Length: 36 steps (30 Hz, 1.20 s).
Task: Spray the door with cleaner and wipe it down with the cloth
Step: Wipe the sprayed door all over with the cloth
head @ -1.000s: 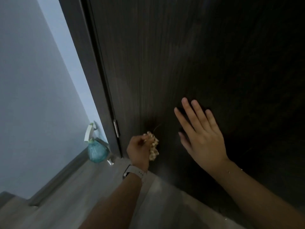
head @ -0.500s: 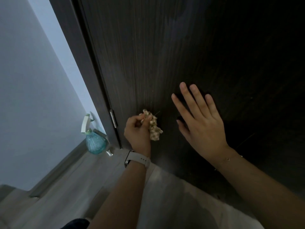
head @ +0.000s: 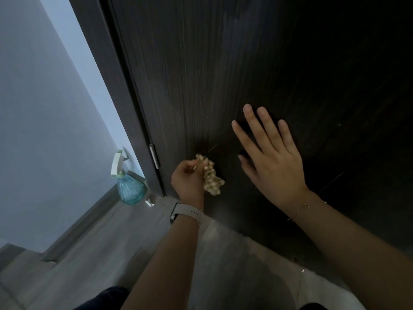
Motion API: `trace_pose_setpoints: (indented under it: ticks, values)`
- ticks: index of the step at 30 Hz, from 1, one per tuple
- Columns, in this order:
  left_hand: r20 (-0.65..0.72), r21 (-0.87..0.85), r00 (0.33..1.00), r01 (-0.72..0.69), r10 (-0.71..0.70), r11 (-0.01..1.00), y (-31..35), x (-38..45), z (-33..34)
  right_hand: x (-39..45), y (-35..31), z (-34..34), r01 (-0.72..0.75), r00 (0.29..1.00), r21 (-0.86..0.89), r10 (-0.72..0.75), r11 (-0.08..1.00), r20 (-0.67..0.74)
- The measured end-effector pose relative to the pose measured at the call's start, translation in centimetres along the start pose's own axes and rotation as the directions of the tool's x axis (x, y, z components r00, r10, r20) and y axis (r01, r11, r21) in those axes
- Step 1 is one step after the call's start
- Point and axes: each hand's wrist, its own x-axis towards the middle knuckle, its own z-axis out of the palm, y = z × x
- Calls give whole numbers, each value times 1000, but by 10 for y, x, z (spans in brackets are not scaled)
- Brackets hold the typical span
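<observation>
Two hands at dark wood-grain door (head: 223, 74): left hand (head: 190, 182) clenched round crumpled beige cloth (head: 211, 177), pressed against low panel; right hand (head: 271, 159) flat, fingers spread, just right of cloth. Teal glass spray bottle (head: 129, 189) upright on grey floor (head: 89, 253), left of hinge, well apart from both.

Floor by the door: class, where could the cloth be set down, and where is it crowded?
Free: the grey floor between the baseboard and the left forearm. Crowded: the corner by the hinge, where the spray bottle stands, and the door foot under both hands.
</observation>
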Motion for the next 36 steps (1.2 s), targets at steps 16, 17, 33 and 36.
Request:
trace_pose_setpoints:
  ticks: [16, 17, 33, 36]
  values:
    - [94, -82, 979, -174, 181, 981, 39, -13, 13, 1, 3, -6, 16, 1000, 74, -16, 997, 1]
    - [75, -59, 986, -145, 149, 988, 36, -11, 10, 1, 4, -7, 14, 1000, 81, -14, 997, 5]
    - [-9, 129, 1000, -15, 16, 992, 19, 7, -7, 0, 7, -11, 22, 999, 81, -24, 996, 34]
    - [69, 161, 996, -63, 52, 985, 17, 7, -8, 0, 7, -9, 31, 999, 87, -34, 996, 31]
